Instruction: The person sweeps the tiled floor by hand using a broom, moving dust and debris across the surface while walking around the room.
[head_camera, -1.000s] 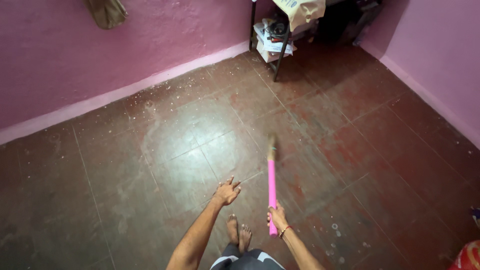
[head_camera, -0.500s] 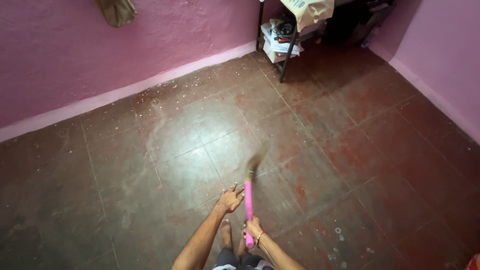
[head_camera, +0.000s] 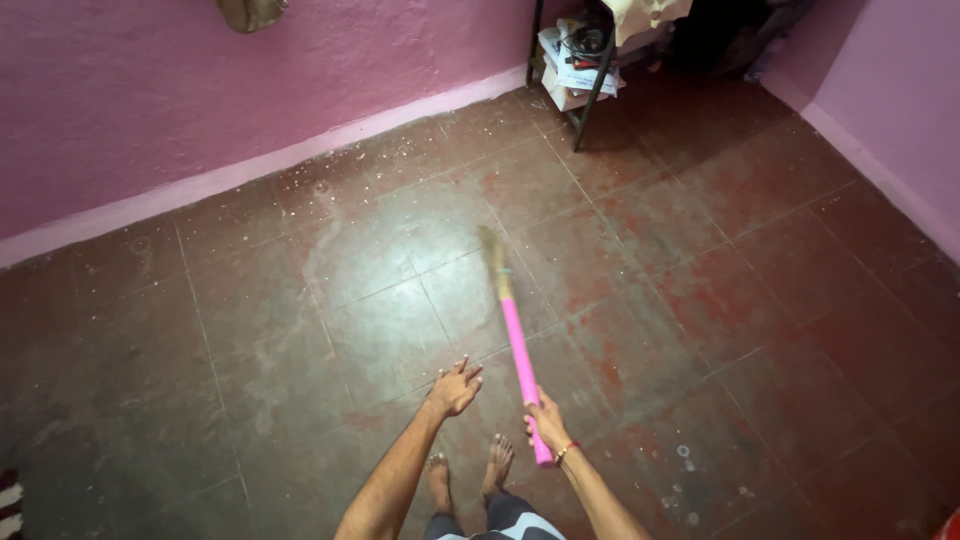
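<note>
Sweeping looks only partly done: the right hand (head_camera: 549, 428) is closed around the lower end of a broom (head_camera: 515, 340) with a pink handle, its straw head reaching out onto the tiled floor (head_camera: 700, 300) toward the middle of the room. The left hand (head_camera: 455, 388) hovers beside the handle, fingers spread, holding nothing. Pale grit lies thick along the pink wall (head_camera: 250, 90) and scattered near the bare feet (head_camera: 470, 475), so much remains. Under the metal stand (head_camera: 598, 90) at the far end, the heaped items are probably papers; it is cut off above.
</note>
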